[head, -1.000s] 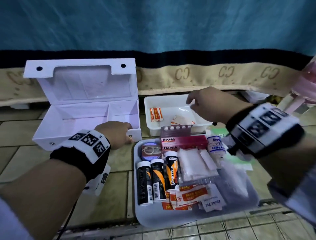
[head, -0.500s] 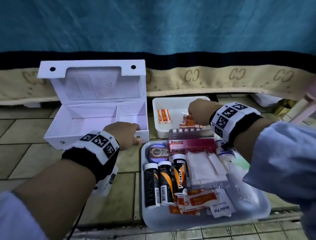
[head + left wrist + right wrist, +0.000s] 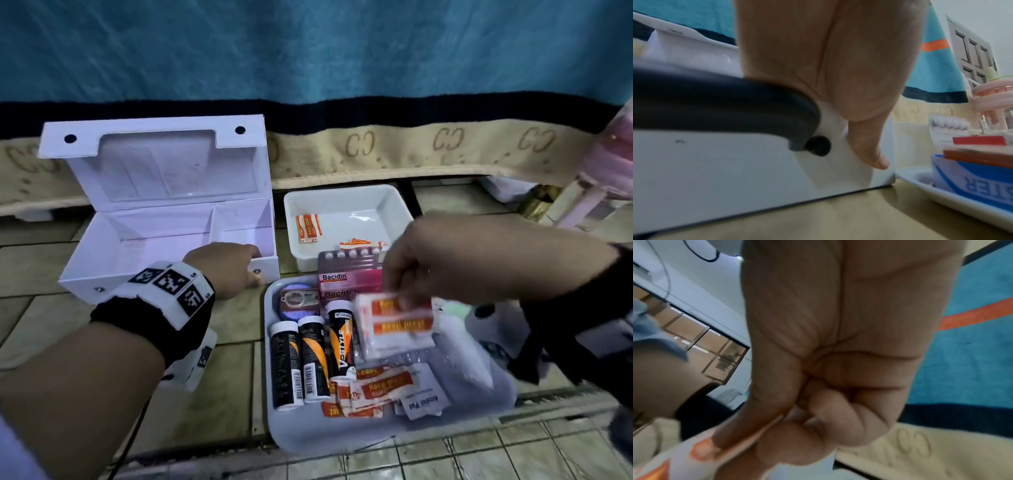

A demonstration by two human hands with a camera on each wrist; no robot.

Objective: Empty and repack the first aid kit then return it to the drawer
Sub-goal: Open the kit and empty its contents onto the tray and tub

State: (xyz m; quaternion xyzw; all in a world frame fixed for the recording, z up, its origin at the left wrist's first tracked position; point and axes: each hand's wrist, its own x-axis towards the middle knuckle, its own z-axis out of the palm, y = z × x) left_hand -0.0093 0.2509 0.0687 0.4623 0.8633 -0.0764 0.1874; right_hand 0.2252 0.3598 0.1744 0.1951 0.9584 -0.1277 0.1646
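The white first aid box point(image 3: 137, 246) stands open and empty on the tiled floor, lid upright. My left hand point(image 3: 236, 267) grips its front right corner, thumb point(image 3: 869, 146) on the front wall point(image 3: 715, 170) beside the black handle point(image 3: 725, 105). My right hand point(image 3: 400, 298) hovers over the white tray point(image 3: 308, 435) and pinches a strip of orange-labelled plasters point(image 3: 400, 323) between thumb and fingers point(image 3: 748, 439). The tray holds three tubes point(image 3: 311, 359), a Bacidin box point(image 3: 346, 284), gauze, more plasters and an alcohol pad point(image 3: 424, 401).
Behind the tray sits a small white tub point(image 3: 342, 195) with a plaster packet point(image 3: 308, 228) and another orange strip point(image 3: 363, 244). A teal blanket with a beige border point(image 3: 411, 154) hangs along the back. A pink plastic item point(image 3: 609, 164) stands at the right.
My right hand has drawn back from the white tub toward me and now holds plaster strips above the tray. The left hand has stayed on the box corner.
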